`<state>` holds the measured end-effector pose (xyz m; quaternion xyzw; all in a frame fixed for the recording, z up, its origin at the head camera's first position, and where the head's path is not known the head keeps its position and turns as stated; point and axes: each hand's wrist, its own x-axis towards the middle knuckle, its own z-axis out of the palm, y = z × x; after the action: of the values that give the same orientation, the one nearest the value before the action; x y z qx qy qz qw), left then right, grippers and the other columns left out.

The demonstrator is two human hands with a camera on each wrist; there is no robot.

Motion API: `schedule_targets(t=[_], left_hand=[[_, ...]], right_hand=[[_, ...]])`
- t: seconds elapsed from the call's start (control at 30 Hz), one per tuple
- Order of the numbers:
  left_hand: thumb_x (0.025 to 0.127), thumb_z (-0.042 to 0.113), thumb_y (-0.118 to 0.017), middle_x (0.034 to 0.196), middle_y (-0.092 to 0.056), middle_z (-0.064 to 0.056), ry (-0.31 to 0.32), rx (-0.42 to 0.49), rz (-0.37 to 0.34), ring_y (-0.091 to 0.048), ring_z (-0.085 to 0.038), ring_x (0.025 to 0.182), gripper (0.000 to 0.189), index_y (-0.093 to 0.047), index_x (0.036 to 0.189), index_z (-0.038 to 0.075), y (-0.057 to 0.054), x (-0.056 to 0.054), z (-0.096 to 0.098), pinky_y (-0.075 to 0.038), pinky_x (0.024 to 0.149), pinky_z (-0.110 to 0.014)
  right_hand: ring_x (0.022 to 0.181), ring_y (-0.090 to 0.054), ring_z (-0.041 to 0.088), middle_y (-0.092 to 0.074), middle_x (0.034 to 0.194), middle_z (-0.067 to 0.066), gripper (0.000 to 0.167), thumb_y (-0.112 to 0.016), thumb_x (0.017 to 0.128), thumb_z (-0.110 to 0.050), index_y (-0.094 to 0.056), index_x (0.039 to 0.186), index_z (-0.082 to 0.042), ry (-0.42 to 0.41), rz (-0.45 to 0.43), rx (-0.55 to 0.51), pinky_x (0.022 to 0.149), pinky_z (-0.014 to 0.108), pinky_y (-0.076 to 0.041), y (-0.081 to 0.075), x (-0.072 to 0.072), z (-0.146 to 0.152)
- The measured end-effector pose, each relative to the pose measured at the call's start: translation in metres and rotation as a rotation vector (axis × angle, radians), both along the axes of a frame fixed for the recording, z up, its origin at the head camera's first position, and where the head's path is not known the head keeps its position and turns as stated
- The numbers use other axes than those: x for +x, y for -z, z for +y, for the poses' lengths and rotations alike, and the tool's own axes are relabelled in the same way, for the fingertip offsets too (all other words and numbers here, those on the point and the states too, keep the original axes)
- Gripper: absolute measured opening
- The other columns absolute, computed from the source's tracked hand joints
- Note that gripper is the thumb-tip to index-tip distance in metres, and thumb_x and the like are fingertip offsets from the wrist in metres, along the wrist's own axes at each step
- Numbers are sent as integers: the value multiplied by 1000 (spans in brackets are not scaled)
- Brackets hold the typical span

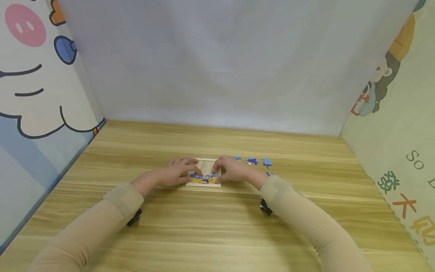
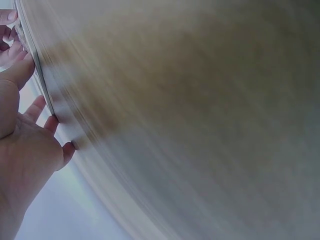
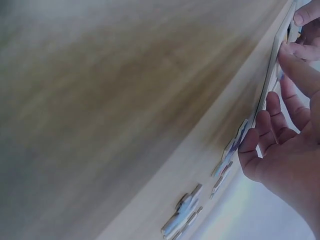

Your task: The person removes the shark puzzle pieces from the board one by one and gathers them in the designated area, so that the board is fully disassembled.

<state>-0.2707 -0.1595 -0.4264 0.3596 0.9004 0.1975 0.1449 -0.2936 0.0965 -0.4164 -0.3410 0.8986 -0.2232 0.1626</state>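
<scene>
A small wooden puzzle tray (image 1: 204, 185) with a pale rim lies on the table in the head view. Blue and yellow puzzle pieces (image 1: 205, 178) fill its near part, and bare board shows in the far part. My left hand (image 1: 175, 173) spreads over the tray's left side, thumb at the near left corner, index fingertip on the pieces. From the right, my right hand (image 1: 232, 169) reaches over the rim, its thumb by the near right corner and its index fingertip on the pieces. In the right wrist view, my right hand's (image 3: 285, 135) other fingers rest low beside the tray.
Several loose blue puzzle pieces (image 1: 252, 161) lie on the wooden table (image 1: 204, 230) to the right of the tray, close to the right hand. A pale curtain (image 1: 210, 68) hangs behind the table. Printed panels (image 1: 384, 151) stand at both sides.
</scene>
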Motion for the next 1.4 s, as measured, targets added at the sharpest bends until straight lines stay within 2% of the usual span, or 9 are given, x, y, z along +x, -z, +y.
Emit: schedule_targets(t=[0.2,0.5,0.73,0.93,1.17,1.4], left_hand=[[98,24,-52,153,-25,-12,-8,-1,-6,-17,-42,139,27,-55,125,29,-1,0,1,-13,105,-69],[98,24,-52,153,-26,-12,-10,-1,3,-18,-42,139,27,-56,124,31,0,1,2,-13,105,-69],[98,24,-51,153,-26,-12,-6,1,5,-19,-42,138,28,-55,125,31,1,1,2,-13,105,-69],[98,24,-51,153,-26,-12,-5,5,12,-19,-42,138,28,-55,125,31,4,1,2,-13,105,-69],[98,24,-51,154,-25,-11,5,3,25,-19,-39,139,22,-55,117,33,9,-2,0,-13,106,-68],[98,22,-52,153,-26,-12,15,18,32,-18,-40,139,20,-55,114,34,8,-1,-1,-14,105,-69]], right_hand=[[77,-54,12,-61,88,1,28,-78,77,-14,-60,98,-9,-13,-68,-79,70,24,-45,0,-1,1],[84,-61,10,-65,87,1,15,-65,87,-6,-60,101,-9,40,-162,-142,86,27,-50,-3,1,5],[85,-62,13,-66,88,1,12,-64,90,-10,-60,101,-10,78,-241,-168,80,28,-50,-14,2,16],[82,-60,13,-66,88,2,16,-65,89,-12,-60,103,-8,46,-206,-172,72,27,-48,-28,5,33],[85,-62,16,-66,88,3,15,-62,88,-8,-59,103,-6,63,-242,-201,78,33,-51,-47,9,60],[86,-61,21,-65,88,4,13,-64,89,-9,-59,101,-7,67,-240,-192,79,36,-49,-62,16,91]])
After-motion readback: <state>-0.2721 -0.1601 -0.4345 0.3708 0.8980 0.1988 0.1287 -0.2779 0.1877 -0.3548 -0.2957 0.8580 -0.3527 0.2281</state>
